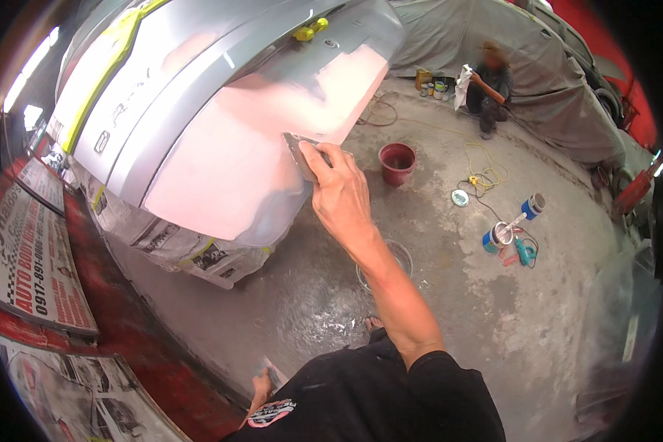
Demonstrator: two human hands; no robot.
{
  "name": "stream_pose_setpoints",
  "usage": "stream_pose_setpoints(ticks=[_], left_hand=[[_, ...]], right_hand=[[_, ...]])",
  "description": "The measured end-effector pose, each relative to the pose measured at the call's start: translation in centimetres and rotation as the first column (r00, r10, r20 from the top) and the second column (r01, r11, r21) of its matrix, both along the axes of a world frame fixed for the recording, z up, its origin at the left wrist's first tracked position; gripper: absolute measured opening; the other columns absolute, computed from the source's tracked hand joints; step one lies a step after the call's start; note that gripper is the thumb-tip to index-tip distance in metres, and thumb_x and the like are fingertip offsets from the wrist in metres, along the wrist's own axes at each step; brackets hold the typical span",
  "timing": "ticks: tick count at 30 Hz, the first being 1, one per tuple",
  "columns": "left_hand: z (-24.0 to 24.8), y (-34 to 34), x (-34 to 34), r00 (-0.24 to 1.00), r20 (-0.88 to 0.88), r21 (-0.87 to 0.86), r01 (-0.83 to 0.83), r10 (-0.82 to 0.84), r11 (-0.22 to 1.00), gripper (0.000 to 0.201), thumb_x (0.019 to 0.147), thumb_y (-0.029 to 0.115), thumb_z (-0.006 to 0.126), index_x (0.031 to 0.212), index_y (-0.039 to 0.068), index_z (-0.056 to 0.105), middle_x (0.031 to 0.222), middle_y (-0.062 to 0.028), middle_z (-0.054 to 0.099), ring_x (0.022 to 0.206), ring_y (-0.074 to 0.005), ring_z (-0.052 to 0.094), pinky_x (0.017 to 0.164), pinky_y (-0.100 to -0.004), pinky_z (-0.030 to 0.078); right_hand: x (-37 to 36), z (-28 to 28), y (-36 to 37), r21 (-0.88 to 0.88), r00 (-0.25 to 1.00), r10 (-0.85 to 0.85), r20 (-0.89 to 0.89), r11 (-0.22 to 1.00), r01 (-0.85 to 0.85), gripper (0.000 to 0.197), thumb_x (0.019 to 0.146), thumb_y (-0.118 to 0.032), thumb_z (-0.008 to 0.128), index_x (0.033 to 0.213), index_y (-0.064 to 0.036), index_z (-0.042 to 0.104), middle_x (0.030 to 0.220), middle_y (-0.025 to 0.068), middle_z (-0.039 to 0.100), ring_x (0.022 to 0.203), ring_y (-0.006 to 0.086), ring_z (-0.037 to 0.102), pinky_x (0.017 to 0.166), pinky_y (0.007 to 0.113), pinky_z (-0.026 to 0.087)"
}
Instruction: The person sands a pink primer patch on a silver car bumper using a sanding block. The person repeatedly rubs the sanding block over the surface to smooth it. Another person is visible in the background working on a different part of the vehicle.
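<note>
Right hand (339, 180)'s clamped on a gray pad (300, 156), right edge of the pink panel (221, 158) — fingers behind it, probably for even pressure. Left hand (261, 387) grips a pale board (274, 372) — likely just parked.

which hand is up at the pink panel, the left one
No, the right hand holds a flat tool at the pink panel, while the left hand is down low.

The car panel (217, 162) is silver, patched pink.
</note>
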State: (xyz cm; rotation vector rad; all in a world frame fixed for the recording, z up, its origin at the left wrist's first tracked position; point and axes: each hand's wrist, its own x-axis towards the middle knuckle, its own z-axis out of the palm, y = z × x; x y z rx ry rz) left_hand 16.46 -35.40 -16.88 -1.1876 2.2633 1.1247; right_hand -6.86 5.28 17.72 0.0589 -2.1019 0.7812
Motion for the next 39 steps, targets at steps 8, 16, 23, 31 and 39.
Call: stream_pose_setpoints(ticks=[8, 16, 23, 31, 39], left_hand=[[-2.5, -2.5, 0.2, 0.992, -0.105, 0.156, -0.053, 0.07, 0.986, 0.052, 0.097, 0.036, 0.067, 0.112, -0.014, 0.065, 0.099, -0.018, 0.071, 0.085, -0.0239, 0.067, 0.073, -0.039, 0.053], [7.4, -2.0, -6.6, 0.905, -0.37, 0.586, 0.051, 0.21, 0.809, 0.047, 0.104, 0.03, 0.058, 0.131, -0.008, 0.058, 0.122, -0.0131, 0.066, 0.105, -0.0221, 0.065, 0.091, -0.0368, 0.051], [21.3, 1.6, -10.0, 0.745, -0.521, 0.829, 0.325, 0.416, 0.455, 0.046, 0.106, 0.028, 0.052, 0.141, -0.002, 0.049, 0.132, -0.012, 0.061, 0.116, -0.0235, 0.064, 0.1, -0.04, 0.052], [26.5, 9.9, -9.4, 0.568, -0.644, 0.763, 0.421, 0.512, 0.491, 0.04, 0.103, 0.021, 0.059, 0.138, 0.001, 0.052, 0.125, -0.0091, 0.065, 0.11, -0.0191, 0.066, 0.095, -0.0351, 0.054], [29.8, 11.6, -10.2, 0.432, -0.794, 0.602, 0.469, 0.427, 0.646, 0.034, 0.105, 0.024, 0.057, 0.129, 0.0, 0.06, 0.113, -0.0055, 0.068, 0.098, -0.0131, 0.066, 0.085, -0.0302, 0.054]], right_hand=[[4.1, 0.4, -5.4, -0.033, 0.99, 0.039, 0.137, 0.999, -0.035, 0.05, 0.083, 0.004, 0.062, 0.132, -0.0058, 0.061, 0.115, 0.0166, 0.061, 0.099, 0.0378, 0.061, 0.083, 0.046, 0.051], [8.8, -0.7, -14.5, 0.052, 0.972, -0.002, 0.235, 0.999, -0.01, 0.065, 0.081, -0.004, 0.064, 0.144, -0.0019, 0.045, 0.121, 0.019, 0.051, 0.105, 0.0372, 0.055, 0.08, 0.048, 0.052], [12.1, -5.6, -18.4, -0.123, 0.862, 0.357, 0.359, 0.934, -0.336, 0.059, 0.084, 0.001, 0.059, 0.142, -0.004, 0.051, 0.125, 0.0177, 0.057, 0.111, 0.036, 0.058, 0.091, 0.045, 0.051], [14.8, -2.2, -12.5, -0.267, 0.489, 0.854, 0.178, 0.521, -0.811, 0.067, 0.08, 0.014, 0.05, 0.144, -0.0054, 0.053, 0.14, 0.0183, 0.054, 0.13, 0.0354, 0.053, 0.106, 0.037, 0.044], [15.3, -3.1, -5.0, 0.268, 0.757, 0.408, 0.511, 0.761, -0.591, 0.068, 0.084, 0.003, 0.055, 0.15, -0.0161, 0.048, 0.147, 0.015, 0.05, 0.13, 0.0418, 0.05, 0.107, 0.062, 0.04]])
